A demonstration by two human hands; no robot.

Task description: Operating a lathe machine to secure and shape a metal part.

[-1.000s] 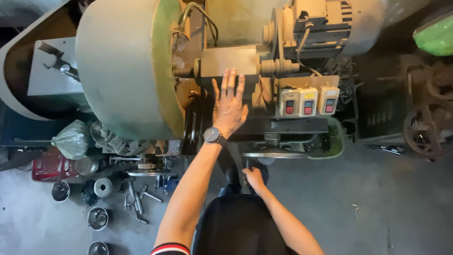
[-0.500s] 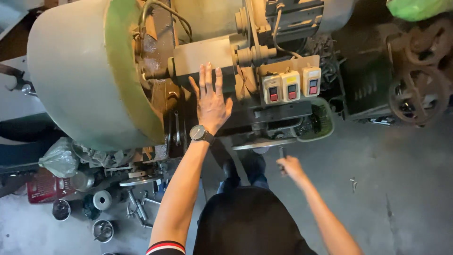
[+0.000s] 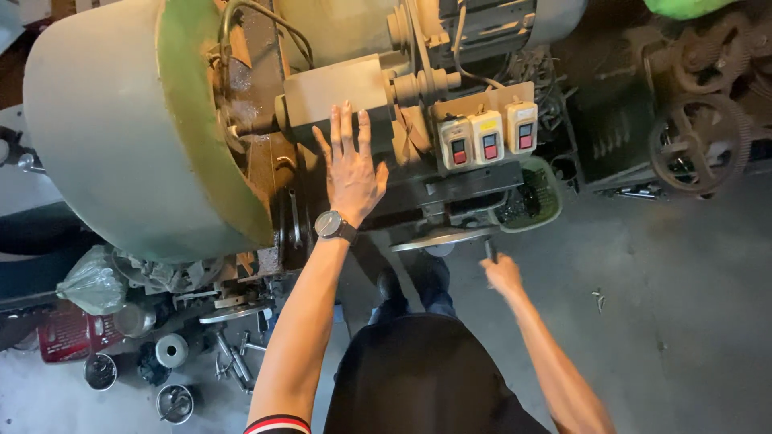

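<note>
Green basket [image 3: 550, 210] of dark scrap beside right hand [image 3: 503, 275] gripping handwheel handle [image 3: 490, 250]

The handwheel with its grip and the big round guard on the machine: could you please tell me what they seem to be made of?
Handwheel: apparently bare metal, its rim shining silvery; the right hand closes on its dark grip, material unclear.
Round guard: probably painted metal, matte grey-beige face with a green rim band worn dull.
The left hand lies flat on the machine's beige housing.
</note>
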